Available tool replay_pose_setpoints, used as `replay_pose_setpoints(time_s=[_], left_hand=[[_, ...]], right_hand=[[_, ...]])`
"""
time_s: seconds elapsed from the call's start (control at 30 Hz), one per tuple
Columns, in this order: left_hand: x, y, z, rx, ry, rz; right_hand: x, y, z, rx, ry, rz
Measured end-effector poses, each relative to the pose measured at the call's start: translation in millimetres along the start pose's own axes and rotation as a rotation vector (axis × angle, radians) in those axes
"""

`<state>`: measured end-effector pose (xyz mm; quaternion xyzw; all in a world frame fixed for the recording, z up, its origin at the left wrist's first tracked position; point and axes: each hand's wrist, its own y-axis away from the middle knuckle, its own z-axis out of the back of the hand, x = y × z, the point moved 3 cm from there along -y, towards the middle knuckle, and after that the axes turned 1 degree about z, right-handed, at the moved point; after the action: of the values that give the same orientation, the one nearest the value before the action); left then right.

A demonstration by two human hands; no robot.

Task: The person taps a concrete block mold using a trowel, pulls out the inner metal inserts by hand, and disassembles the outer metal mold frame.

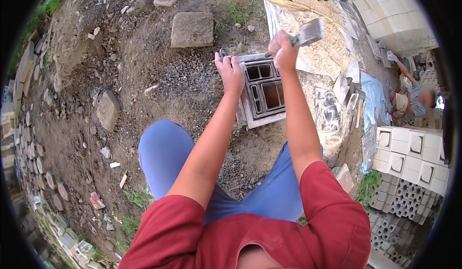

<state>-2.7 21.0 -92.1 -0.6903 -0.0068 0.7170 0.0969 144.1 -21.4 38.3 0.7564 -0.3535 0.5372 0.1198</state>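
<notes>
A square mould (262, 117) with several dark-rimmed openings lies on the ground in front of my knees. My left hand (229, 71) is at its far left corner, fingers bent over a dark handle-like part there. Above the far right corner, my right hand (283, 50) is closed round the green handle of a wide brush (310, 32), whose bristles point up and to the right. My right wrist covers part of the mould's right side. Whether my right fingers also touch the mould's edge cannot be made out.
A sheet with pale sandy powder (315, 52) lies beyond on the right. A concrete slab (192, 29) and loose stones are ahead. White blocks (411, 158) and patterned blocks (409, 199) are stacked at right. Another person (415, 98) sits near a wall at far right.
</notes>
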Motion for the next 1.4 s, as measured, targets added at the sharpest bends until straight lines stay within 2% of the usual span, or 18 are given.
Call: replay_pose_setpoints(time_s=[0.2, 0.37, 0.43, 0.47, 0.57, 0.73, 0.8, 0.93, 1.0, 1.03, 1.13, 1.3, 1.4], left_hand=[[-19, 3, 5, -0.023, -0.335, 0.01], [-20, 2, 4, -0.039, -0.367, -0.04], [-21, 3, 5, -0.042, -0.368, -0.047], [-22, 3, 5, -0.042, -0.378, -0.04], [-22, 4, 5, -0.058, -0.41, -0.053], [-26, 3, 4, -0.071, -0.457, -0.076], [-28, 3, 5, -0.07, -0.481, -0.041], [-36, 4, 6, -0.082, -0.549, -0.049], [-40, 6, 5, -0.1, -0.591, -0.068], [-42, 8, 5, -0.096, -0.591, -0.069], [-47, 10, 5, -0.088, -0.614, -0.063], [-55, 8, 0, -0.086, -0.78, -0.126], [-56, 4, -4, -0.073, -0.882, -0.247]], right_hand=[[28, -15, 23, -0.054, 0.02, 0.062], [6, -5, 32, -0.002, -0.05, 0.067], [-20, -1, 40, -0.042, 0.042, 0.005], [-21, -6, 45, 0.016, -0.025, -0.043], [-8, -9, 44, -0.034, 0.076, 0.014], [21, -18, 62, -0.026, 0.035, 0.063], [28, -19, 68, -0.111, 0.096, 0.052], [16, -20, 82, -0.107, 0.062, 0.044], [-1, -20, 85, -0.124, 0.162, 0.101], [-1, -19, 87, -0.112, 0.077, 0.049], [6, -19, 90, -0.073, 0.083, 0.015], [39, 4, 88, -0.12, 0.075, 0.038], [56, 39, 100, -0.096, 0.076, -0.016]])
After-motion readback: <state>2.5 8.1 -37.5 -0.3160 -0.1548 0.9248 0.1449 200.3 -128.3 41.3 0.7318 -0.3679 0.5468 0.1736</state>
